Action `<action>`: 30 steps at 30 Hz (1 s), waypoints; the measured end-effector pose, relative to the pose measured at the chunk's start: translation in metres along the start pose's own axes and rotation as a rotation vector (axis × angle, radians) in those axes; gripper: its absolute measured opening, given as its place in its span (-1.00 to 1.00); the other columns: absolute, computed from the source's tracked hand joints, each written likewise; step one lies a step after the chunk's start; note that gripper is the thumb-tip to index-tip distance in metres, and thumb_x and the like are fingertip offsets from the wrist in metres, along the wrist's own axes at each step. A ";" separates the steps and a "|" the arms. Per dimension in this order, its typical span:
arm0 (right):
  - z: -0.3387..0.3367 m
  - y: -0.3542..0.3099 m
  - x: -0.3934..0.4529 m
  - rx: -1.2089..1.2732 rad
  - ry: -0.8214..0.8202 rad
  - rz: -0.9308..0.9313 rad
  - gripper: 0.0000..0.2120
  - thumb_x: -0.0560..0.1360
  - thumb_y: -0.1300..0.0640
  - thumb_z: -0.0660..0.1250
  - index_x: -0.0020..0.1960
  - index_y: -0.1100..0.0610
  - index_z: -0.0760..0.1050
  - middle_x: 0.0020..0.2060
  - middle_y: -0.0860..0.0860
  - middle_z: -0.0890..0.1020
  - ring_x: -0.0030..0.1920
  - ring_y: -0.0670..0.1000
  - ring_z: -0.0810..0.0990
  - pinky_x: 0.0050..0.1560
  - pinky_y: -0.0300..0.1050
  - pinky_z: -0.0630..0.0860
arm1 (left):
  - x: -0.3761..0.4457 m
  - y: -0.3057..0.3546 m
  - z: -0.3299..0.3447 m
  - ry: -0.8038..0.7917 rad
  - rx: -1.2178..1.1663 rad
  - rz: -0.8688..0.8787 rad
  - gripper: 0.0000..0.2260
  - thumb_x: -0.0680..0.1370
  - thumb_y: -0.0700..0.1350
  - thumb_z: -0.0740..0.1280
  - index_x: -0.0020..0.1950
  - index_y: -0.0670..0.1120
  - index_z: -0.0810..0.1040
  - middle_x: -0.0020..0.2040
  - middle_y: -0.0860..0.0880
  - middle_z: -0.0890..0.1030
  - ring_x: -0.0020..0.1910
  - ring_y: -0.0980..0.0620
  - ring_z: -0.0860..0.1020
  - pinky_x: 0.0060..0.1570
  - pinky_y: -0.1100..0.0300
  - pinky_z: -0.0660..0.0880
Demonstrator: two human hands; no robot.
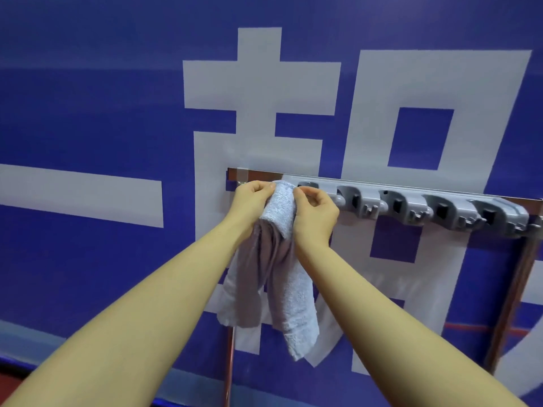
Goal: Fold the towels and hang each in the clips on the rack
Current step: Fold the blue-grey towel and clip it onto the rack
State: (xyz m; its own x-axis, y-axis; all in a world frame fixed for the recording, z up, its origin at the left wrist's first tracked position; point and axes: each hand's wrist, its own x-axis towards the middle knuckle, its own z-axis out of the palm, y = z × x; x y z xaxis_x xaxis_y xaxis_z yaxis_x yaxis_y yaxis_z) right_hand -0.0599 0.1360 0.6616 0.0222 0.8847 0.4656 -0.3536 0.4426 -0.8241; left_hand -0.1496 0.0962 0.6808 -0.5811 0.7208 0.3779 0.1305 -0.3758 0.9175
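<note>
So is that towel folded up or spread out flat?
Folded: the towel is bunched over at the top, both ends hanging down, pinched between the left hand and right hand.

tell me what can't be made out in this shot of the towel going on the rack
Head view only:
- Leftmost clip: hidden behind the towel and both hands, so whether it grips the towel is unclear.
- Rack right end: cut off by the picture edge.
- Left hand and right hand fingertips: partly buried in the cloth.
</note>
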 end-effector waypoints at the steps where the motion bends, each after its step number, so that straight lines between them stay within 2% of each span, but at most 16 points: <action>1: 0.005 0.005 0.003 0.007 0.027 0.013 -0.98 0.47 0.23 0.38 -0.12 0.14 0.59 -0.18 0.04 0.66 -0.15 -0.05 0.60 -0.16 -0.33 0.50 | 0.005 -0.001 0.001 0.003 -0.015 -0.008 -0.90 0.56 -0.21 0.30 -0.13 -0.18 0.56 -0.19 -0.12 0.60 -0.21 -0.01 0.54 -0.13 0.14 0.51; 3: 0.011 0.014 0.007 0.028 0.080 0.060 -0.96 0.46 0.22 0.39 -0.12 0.18 0.61 -0.17 0.07 0.68 -0.12 0.01 0.63 -0.06 -0.15 0.56 | 0.011 -0.004 0.004 0.006 -0.030 -0.019 -0.91 0.55 -0.23 0.32 -0.15 -0.17 0.56 -0.24 -0.08 0.60 -0.27 0.04 0.55 -0.23 0.22 0.52; 5: 0.014 0.022 0.009 0.052 0.108 0.111 -0.93 0.47 0.21 0.39 -0.11 0.22 0.62 -0.18 0.09 0.68 -0.10 0.05 0.64 -0.02 -0.06 0.59 | 0.014 -0.009 0.007 0.004 -0.041 -0.025 -0.88 0.54 -0.23 0.33 -0.20 -0.16 0.56 -0.30 -0.05 0.60 -0.35 0.10 0.55 -0.34 0.31 0.51; 9: 0.012 0.029 0.009 0.129 0.108 0.199 -0.90 0.49 0.21 0.38 -0.10 0.24 0.62 -0.20 0.10 0.69 -0.16 0.03 0.66 -0.14 -0.13 0.60 | 0.015 -0.021 0.011 0.074 -0.043 -0.064 -0.85 0.49 -0.21 0.40 -0.28 -0.18 0.57 -0.43 -0.01 0.57 -0.47 0.14 0.51 -0.46 0.36 0.46; 14: 0.009 0.027 0.011 0.152 0.113 0.336 -0.92 0.48 0.20 0.40 -0.14 0.21 0.61 -0.22 0.11 0.69 -0.23 0.03 0.65 -0.32 -0.21 0.53 | 0.016 -0.020 0.012 0.131 0.035 -0.090 -0.84 0.49 -0.18 0.41 -0.28 -0.15 0.54 -0.36 -0.05 0.57 -0.37 0.08 0.52 -0.38 0.31 0.47; 19: 0.004 0.025 0.008 0.157 0.063 0.410 -0.90 0.45 0.16 0.45 -0.17 0.19 0.59 -0.26 0.09 0.68 -0.26 0.03 0.65 -0.30 -0.21 0.54 | 0.007 -0.020 0.014 0.125 0.033 -0.169 -0.76 0.53 -0.27 0.31 -0.35 -0.17 0.48 -0.65 0.07 0.47 -0.48 0.08 0.42 -0.51 0.37 0.38; 21: -0.001 0.023 0.006 0.164 0.020 0.383 -0.91 0.46 0.17 0.44 -0.18 0.18 0.58 -0.29 0.08 0.67 -0.29 0.01 0.63 -0.32 -0.21 0.54 | 0.003 -0.021 0.014 0.106 0.020 -0.175 -0.81 0.54 -0.27 0.29 -0.29 -0.17 0.48 -0.56 0.01 0.53 -0.44 0.05 0.44 -0.44 0.30 0.40; 24: -0.011 0.023 -0.001 0.088 -0.067 0.323 -0.90 0.51 0.15 0.37 -0.11 0.16 0.62 -0.24 0.06 0.68 -0.23 0.02 0.64 -0.27 -0.21 0.56 | -0.001 -0.024 0.013 0.078 0.022 -0.157 -0.91 0.54 -0.19 0.32 -0.16 -0.10 0.46 -0.27 -0.07 0.55 -0.33 0.04 0.48 -0.36 0.22 0.42; 26: -0.020 0.024 -0.010 0.022 -0.139 0.261 -0.87 0.55 0.10 0.31 -0.06 0.07 0.64 -0.17 0.01 0.69 -0.13 -0.01 0.65 -0.14 -0.18 0.58 | -0.004 -0.029 0.010 0.126 0.026 -0.068 -0.91 0.53 -0.12 0.35 -0.11 -0.05 0.45 -0.16 -0.03 0.51 -0.27 0.06 0.48 -0.35 0.25 0.41; 28: -0.029 0.026 -0.022 -0.022 -0.189 0.176 -0.85 0.58 0.06 0.27 -0.05 -0.07 0.61 -0.04 -0.05 0.65 -0.02 -0.08 0.61 0.02 -0.17 0.55 | -0.012 -0.032 0.005 0.162 0.053 0.069 -0.91 0.52 -0.10 0.36 -0.10 -0.06 0.48 -0.14 -0.02 0.51 -0.22 0.08 0.49 -0.31 0.29 0.46; 30: -0.037 0.028 -0.032 -0.043 -0.189 0.101 -0.85 0.58 0.02 0.27 0.10 -0.06 0.57 0.13 -0.06 0.54 0.11 -0.13 0.54 0.13 -0.23 0.48 | -0.023 -0.038 0.000 0.130 0.095 0.154 -0.92 0.55 -0.10 0.32 -0.05 -0.11 0.53 -0.09 -0.07 0.57 -0.14 0.07 0.52 -0.14 0.24 0.53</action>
State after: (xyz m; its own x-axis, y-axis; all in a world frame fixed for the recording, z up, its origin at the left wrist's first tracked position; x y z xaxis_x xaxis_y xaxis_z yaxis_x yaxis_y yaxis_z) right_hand -0.0357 0.1255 0.6119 -0.1882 0.8833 0.4293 -0.3046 0.3630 -0.8806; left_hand -0.1417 0.0938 0.6376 -0.6467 0.5754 0.5007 0.2970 -0.4147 0.8601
